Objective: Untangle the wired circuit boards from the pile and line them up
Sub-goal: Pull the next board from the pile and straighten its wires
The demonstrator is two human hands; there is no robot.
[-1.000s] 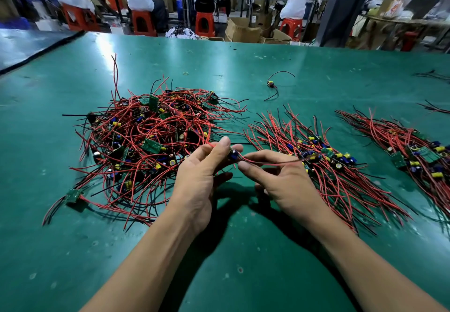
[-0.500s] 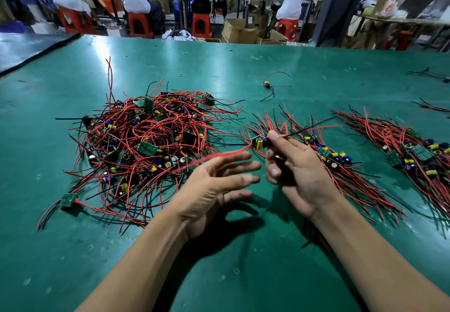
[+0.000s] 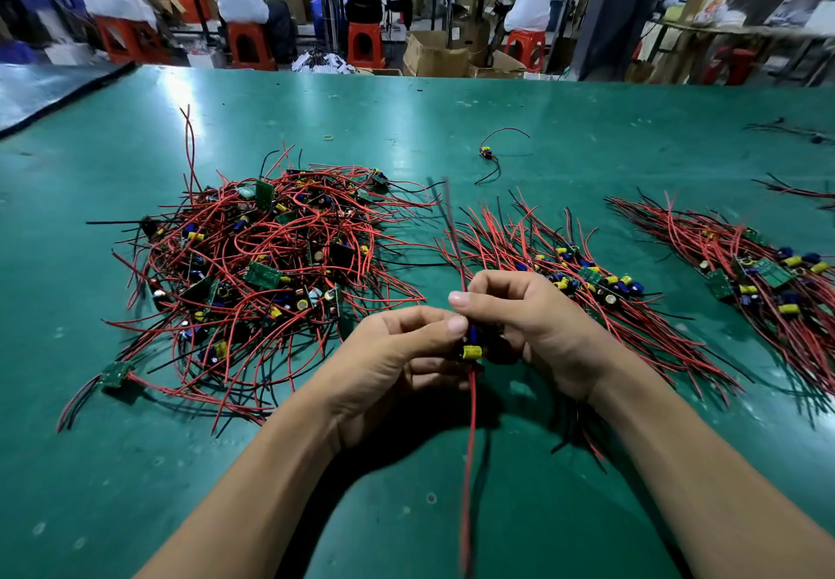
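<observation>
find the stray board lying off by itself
Head view: the stray board lies alone just right of centre on the table, beyond the tangled pile and the nearest lined-up row.

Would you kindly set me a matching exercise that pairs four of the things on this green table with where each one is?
Things
1. tangled pile
2. held circuit board
3. lone wired part
4. far lined-up row

Places
A. by the right edge of the table
B. held between the left hand and the right hand
C. to the left of both hands
D. by itself, beyond the rows, towards the far side

Pairs: 1-C, 2-B, 3-D, 4-A
</observation>
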